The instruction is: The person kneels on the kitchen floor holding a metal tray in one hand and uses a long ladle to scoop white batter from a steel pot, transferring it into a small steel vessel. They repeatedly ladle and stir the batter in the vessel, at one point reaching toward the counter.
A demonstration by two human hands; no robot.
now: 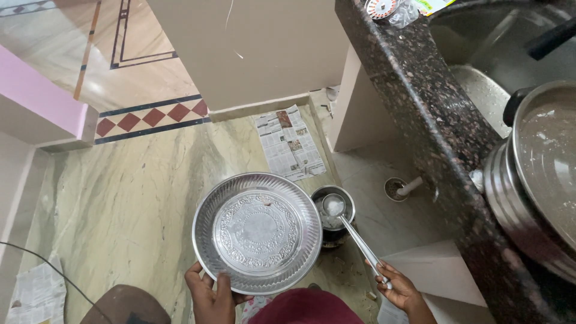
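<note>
Left hand is gripping the big steel plate at its near rim, fingers clamped on the edge with the thumb over the top. It is holding the plate roughly level, embossed face up, probably so it is ready to take whatever comes off the ladle.

Right hand is holding the ladle by the handle end, fingers wrapped tight around it. The ladle bowl is sitting over the small steel pot on the floor; the long handle is giving reach down to it without bending. Something pale is showing in the bowl and the pot; can't tell what.

Plate rim is overlapping the pot's left edge in this view, so the two are sitting very close, plate above pot as far as I can tell.

Edges: the dark stone table edge is running down the right, just beside the right hand. A large steel vessel with lid is sitting on it at the far right, near the sink. A floor drain is lying just right of the pot.

Open room: wide marble floor to the left and ahead, with a newspaper sheet lying beyond the plate and more paper at lower left. Tight on the right, free on the left.
</note>
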